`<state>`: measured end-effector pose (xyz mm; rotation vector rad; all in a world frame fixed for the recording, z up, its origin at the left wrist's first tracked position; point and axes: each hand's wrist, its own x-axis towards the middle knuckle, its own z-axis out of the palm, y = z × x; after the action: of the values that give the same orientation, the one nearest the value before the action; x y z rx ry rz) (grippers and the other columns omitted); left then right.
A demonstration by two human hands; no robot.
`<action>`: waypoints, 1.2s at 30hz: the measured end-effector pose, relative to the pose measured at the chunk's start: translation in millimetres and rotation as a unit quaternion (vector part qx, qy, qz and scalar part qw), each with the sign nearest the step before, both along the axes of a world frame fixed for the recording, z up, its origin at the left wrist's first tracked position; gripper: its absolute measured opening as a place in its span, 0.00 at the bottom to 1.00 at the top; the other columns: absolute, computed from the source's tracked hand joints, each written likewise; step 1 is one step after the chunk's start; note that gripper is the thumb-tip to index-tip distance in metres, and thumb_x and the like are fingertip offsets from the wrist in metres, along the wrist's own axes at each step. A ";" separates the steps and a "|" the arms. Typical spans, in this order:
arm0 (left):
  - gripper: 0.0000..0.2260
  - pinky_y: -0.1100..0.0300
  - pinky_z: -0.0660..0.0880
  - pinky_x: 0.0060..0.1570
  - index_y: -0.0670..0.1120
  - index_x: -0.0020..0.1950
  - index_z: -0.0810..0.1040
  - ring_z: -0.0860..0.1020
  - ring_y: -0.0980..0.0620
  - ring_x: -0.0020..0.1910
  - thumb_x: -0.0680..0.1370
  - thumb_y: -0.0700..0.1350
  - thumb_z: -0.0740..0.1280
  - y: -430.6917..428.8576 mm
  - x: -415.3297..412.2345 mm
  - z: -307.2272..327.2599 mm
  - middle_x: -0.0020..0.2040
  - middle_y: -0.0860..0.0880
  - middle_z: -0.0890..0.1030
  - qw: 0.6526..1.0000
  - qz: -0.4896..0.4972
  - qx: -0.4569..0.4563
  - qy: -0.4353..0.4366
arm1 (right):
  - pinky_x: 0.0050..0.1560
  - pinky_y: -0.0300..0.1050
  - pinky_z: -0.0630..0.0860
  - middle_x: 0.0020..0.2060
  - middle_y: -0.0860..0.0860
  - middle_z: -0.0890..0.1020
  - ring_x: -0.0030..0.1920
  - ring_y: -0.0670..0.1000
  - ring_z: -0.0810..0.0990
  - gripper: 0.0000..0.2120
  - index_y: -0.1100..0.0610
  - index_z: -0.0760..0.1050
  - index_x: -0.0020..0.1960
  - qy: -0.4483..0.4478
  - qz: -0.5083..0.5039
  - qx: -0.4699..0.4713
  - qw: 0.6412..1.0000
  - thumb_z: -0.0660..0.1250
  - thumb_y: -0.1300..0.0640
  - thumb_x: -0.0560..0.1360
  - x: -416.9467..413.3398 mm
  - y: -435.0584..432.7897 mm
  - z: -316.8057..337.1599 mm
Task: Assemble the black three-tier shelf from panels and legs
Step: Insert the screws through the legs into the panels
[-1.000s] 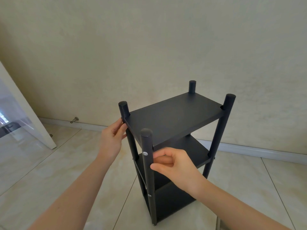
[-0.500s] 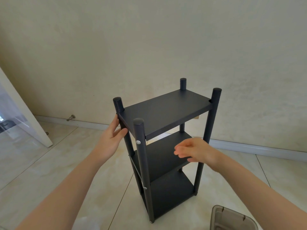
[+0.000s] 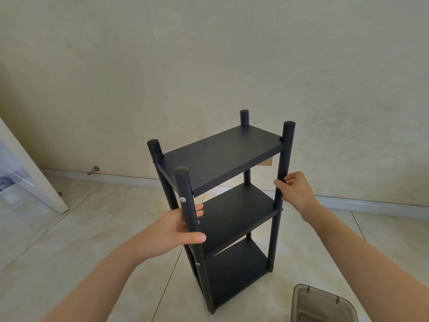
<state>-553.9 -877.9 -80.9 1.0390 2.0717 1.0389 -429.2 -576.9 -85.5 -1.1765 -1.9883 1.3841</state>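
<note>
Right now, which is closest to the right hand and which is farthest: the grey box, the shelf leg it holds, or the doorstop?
1. Shelf leg, gripped by the right hand.
2. Grey box, low down at the lower right.
3. Doorstop, far off to the left.

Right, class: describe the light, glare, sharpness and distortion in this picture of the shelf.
Head view: soft, even light on the wall; pale sheen on the floor behind the shelf; the door leans and the shelf narrows downward, wide-lens distortion; left hand, right hand and shelf sharp.
</note>
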 end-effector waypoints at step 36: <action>0.14 0.62 0.71 0.37 0.43 0.44 0.72 0.71 0.57 0.27 0.84 0.51 0.63 63.9 -78.7 16.1 0.31 0.48 0.74 0.909 0.342 0.211 0.111 | 0.54 0.61 0.81 0.47 0.51 0.84 0.51 0.54 0.85 0.12 0.48 0.76 0.56 0.142 0.208 -0.042 0.967 0.71 0.59 0.75 81.2 -52.6 10.6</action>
<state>-632.7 -814.0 -64.9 0.6239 2.5440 1.8527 -348.0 -629.5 -74.9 -0.5624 -2.0504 1.7420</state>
